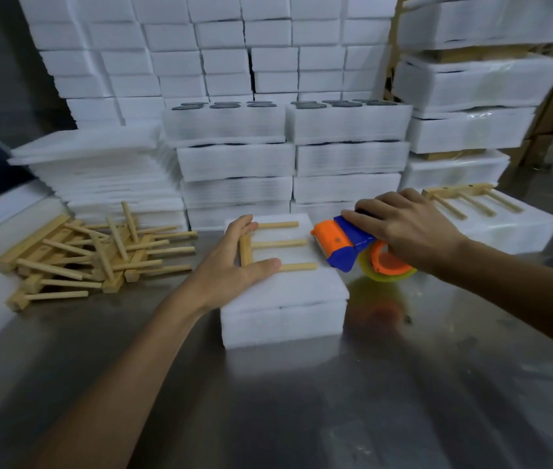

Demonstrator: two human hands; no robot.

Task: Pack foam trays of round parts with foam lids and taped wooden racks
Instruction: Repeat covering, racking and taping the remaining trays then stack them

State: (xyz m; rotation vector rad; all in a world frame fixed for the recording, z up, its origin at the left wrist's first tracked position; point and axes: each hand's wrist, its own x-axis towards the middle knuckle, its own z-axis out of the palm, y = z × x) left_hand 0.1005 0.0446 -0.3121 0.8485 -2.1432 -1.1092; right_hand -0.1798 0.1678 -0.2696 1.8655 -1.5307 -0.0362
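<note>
1. L hand (234,262) lay flat, fingers straight, pressing the wooden rack (270,245) onto the lidded foam tray (285,306); grip not closed round it.
2. R hand (403,228) had its grip curled over the tape dispenser (346,247), just right of the rack, at the tray's right edge.
3. Spare racks (92,252) piled on the bench (302,401), well left of L hand.
4. Foam tray stacks (288,154) stood behind both hands.
</note>
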